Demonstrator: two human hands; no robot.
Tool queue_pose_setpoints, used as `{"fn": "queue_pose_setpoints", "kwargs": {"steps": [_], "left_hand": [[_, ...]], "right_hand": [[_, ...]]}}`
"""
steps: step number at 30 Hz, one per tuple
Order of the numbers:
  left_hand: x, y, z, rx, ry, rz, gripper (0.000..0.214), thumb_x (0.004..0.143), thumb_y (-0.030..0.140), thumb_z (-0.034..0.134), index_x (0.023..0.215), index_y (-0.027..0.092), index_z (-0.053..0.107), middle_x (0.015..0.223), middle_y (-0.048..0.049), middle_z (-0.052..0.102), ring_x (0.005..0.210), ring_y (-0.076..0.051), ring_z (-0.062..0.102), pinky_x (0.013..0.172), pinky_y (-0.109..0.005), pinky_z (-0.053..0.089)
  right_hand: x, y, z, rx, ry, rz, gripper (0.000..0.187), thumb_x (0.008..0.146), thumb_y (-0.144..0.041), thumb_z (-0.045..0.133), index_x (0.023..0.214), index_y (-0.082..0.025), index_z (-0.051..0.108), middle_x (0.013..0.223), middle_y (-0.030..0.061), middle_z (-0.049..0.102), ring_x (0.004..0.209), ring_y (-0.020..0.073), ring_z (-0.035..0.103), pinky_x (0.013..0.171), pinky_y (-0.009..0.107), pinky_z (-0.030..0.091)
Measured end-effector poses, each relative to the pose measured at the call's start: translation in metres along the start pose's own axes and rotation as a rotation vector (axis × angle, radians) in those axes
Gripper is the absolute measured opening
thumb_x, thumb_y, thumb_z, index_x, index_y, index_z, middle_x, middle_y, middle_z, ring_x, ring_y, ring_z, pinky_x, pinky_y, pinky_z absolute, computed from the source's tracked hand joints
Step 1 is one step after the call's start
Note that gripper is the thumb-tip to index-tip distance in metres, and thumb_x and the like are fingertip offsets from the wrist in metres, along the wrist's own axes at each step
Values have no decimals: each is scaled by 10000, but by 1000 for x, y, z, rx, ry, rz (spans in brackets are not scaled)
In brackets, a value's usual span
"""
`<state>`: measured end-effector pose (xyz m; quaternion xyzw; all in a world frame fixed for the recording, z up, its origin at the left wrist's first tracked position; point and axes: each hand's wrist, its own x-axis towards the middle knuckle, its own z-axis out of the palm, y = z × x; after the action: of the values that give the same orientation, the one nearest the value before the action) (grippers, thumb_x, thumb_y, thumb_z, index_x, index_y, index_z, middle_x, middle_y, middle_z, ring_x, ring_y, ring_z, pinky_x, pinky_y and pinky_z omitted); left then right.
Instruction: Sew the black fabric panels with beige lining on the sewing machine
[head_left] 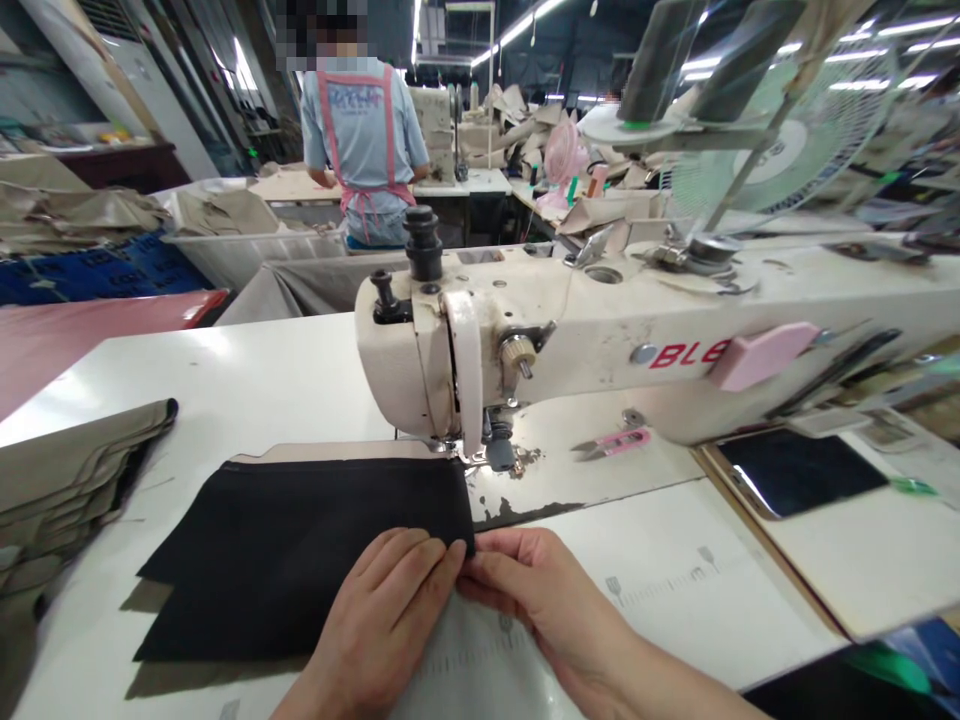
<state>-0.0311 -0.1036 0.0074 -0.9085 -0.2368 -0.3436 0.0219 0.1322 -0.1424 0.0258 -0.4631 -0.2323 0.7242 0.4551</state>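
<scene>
A black fabric panel (pixel 300 530) with a beige strip (pixel 337 452) along its far edge lies on the white sewing table. Its far right corner reaches under the presser foot of a cream sewing machine (pixel 409 370). My left hand (pixel 394 600) is closed at the panel's near right corner, fingers together on top of the cloth. Right beside it, my right hand (pixel 525 580) pinches the panel's right edge between thumb and fingers. The fingertips of both hands almost meet there, and the cloth between them is partly hidden.
Pink-handled thread snips (pixel 611 443) lie on the machine bed. A smartphone (pixel 799 470) rests at the right. Folded grey-beige fabric pieces (pixel 67 490) are stacked at the left. A person (pixel 364 140) stands beyond the machine, back turned. Behind the machine is a large fan (pixel 787 140).
</scene>
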Motion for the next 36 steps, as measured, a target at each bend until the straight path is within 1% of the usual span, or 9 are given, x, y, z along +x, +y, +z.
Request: {"fn": "queue_pose_setpoints", "kwargs": {"steps": [3,6,8,11,13,17,23,31,36], "left_hand": [[1,0,0,-13,15,-15,268,959,142,374,1019,107,633,851,-72,654,827,-162,590,788,-287,499],[1,3,1,-43,29,-27,248,950,130,389,1023,121,626,871,-75,651,842,-170,591,789,-292,508],[1,5,0,-102,43,-53,220,932,102,418,1025,123,616,874,-74,648,844,-169,588,787,-290,506],[8,-3,-5,-235,-48,-137,184,919,111,454,1013,151,606,816,-43,643,765,-142,585,710,-252,503],[16,-18,-8,-202,-192,-152,193,919,176,475,1060,188,606,884,-39,659,816,-159,601,737,-280,506],[23,-57,-1,12,-384,-98,301,900,202,495,1192,198,569,1127,-62,643,1027,-214,588,868,-368,496],[26,-79,14,10,-352,-119,268,912,189,447,1116,185,622,1138,-84,639,1050,-214,583,892,-373,499],[45,-99,17,25,-343,-181,271,928,217,419,809,162,655,942,-72,663,855,-193,607,787,-327,493],[49,-110,22,98,-357,-274,264,927,240,438,785,158,644,939,-68,644,908,-208,577,825,-346,459]], "right_hand": [[-1,9,-10,-285,99,-200,186,705,-166,638,891,-173,645,720,8,613,679,154,603,660,285,511],[2,13,-22,-803,210,-699,315,765,-98,593,1051,-229,616,994,66,606,858,189,602,704,322,533],[7,9,-29,-1088,158,-977,245,829,-101,578,1030,-228,639,1064,72,612,969,192,582,822,341,516],[18,-1,-35,-1381,-59,-1176,143,904,-136,524,973,-184,640,958,51,686,976,165,604,878,301,504],[25,-5,-37,-1509,-184,-1200,156,919,-123,489,955,-175,631,904,45,703,944,153,624,866,285,509],[31,-6,-36,-1631,-256,-1206,169,900,-86,484,914,-176,626,882,57,704,886,159,642,814,288,526],[44,-7,-35,-1695,-205,-1239,172,881,-59,482,886,-135,636,926,94,704,895,186,650,837,305,536],[53,-9,-38,-1719,-116,-1197,293,888,-44,441,1138,-42,595,1150,149,646,1100,267,556,976,434,476],[52,-11,-31,-1690,-65,-1116,362,879,-41,432,1219,5,548,1191,213,602,1058,322,542,906,513,498]]}}
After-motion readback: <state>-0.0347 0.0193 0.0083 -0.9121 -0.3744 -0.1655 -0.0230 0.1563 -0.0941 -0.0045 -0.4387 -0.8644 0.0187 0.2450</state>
